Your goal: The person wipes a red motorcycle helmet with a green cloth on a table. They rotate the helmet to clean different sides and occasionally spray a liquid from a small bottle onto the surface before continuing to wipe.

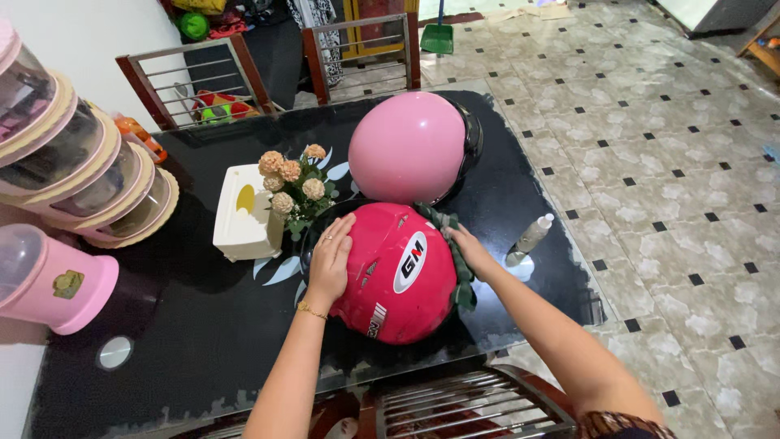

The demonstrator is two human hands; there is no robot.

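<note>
While your left hand (pixel 329 258) lies flat and spread on the near-left curve of the red helmet (pixel 396 275), keep that palm pressing down so the shell does not rock or slide on the glossy black table (pixel 203 325). The helmet sits at the near middle of the table, dome up, just in front of your chair.

Your right hand (pixel 470 250) is on the helmet's right flank, fingers closed around a green checked cloth (pixel 455 252) that drapes down the side of the shell. Work the cloth in short strokes along the curve, and I would judge it best to shift the bracing hand only when you turn the helmet.

Going left to right around you: a pink appliance (pixel 49 280) and a stack of clear lidded containers (pixel 81 162) stand at the far left edge, well apart from your hands. A white tissue box (pixel 242 215) and a small bunch of artificial flowers (pixel 294 189) stand just beside your left hand, so a wide stroke that way could knock the flowers. Behind the red helmet, nearly touching it, rests a pink helmet (pixel 410 146), which limits room to push forward. To the right, a small clear bottle (pixel 534 234) lies near your right wrist, close to the table edge; mind your forearm there.
</note>
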